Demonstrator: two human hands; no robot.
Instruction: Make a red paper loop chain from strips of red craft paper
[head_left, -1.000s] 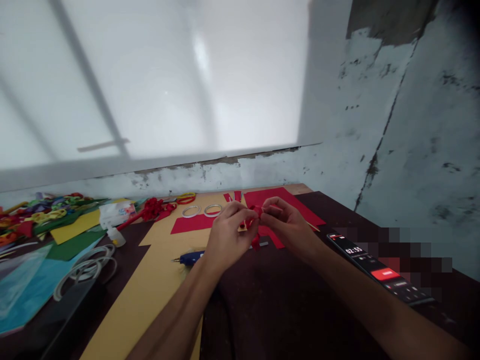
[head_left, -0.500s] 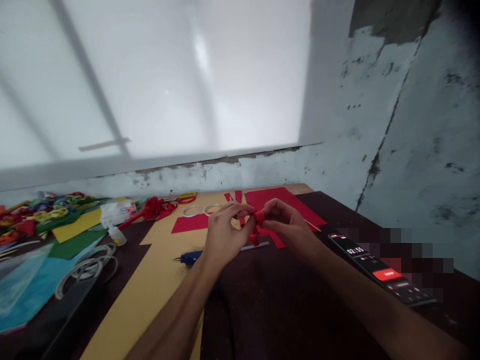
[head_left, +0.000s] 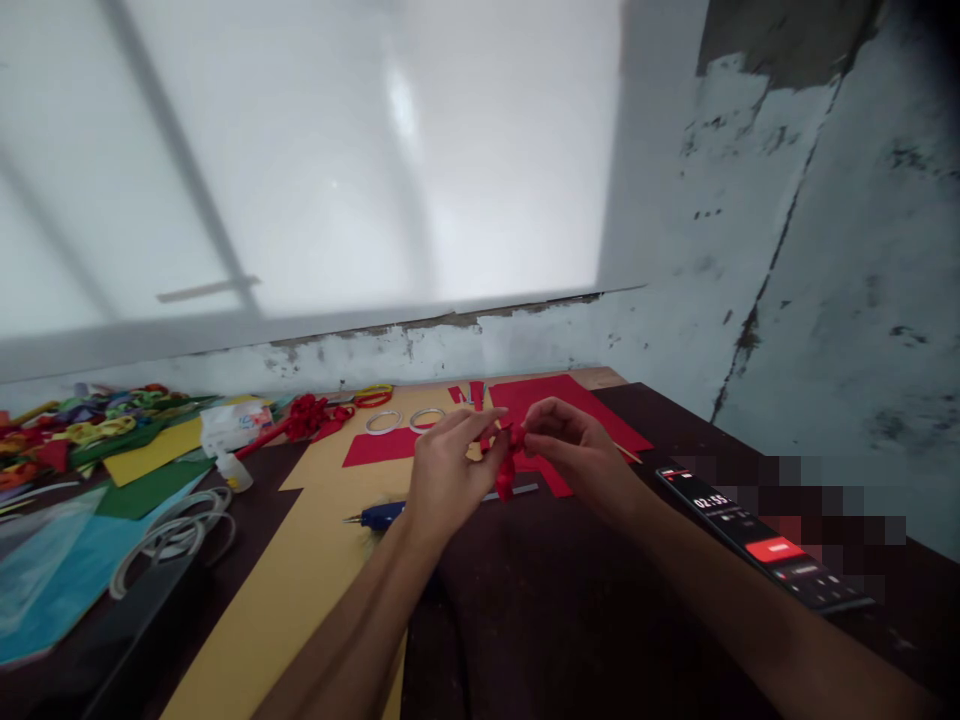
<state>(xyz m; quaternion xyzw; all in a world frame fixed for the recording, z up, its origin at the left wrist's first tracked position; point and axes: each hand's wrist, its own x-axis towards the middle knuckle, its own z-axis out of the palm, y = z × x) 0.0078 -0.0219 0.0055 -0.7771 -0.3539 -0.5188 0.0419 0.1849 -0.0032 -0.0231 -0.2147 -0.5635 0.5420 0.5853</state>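
1. Seen at far left: heap of coloured paper pieces (head_left: 82,425) along the wall edge of the table (head_left: 585,600).
2. Lay nearer: blue sheet (head_left: 60,575), green sheet (head_left: 142,492), coil of pale rings (head_left: 176,540) on the dark surface.
3. Stood just beyond the coil: small glue bottle (head_left: 234,472), beside a white packet (head_left: 234,422).
4. Spread diagonally across the table: long yellow sheet (head_left: 300,570).
5. Rested on its far part: finished red paper flower (head_left: 304,415), two tape rings (head_left: 405,420), red paper sheet (head_left: 559,400) reaching towards the wall.
6. Lay on the yellow sheet, just left of the wrist: blue glue gun (head_left: 379,515), partly hidden by the forearm.
7. Held above the table, at centre: left hand (head_left: 446,475), fingers (head_left: 472,425) extended forward and drawn together, tips pinching the red paper strip (head_left: 506,470).
8. Hung between both hands, over the near edge of the red sheet: red paper strip, curled at the top, loose end drooping downward, clear of the table.
9. Held opposite, touching the strip from the right: right hand (head_left: 581,455), thumb and forefinger closed on its curled top, other fingers bent.
10. Lay at right, near the right forearm: phone (head_left: 757,545), screen lit, timer showing.
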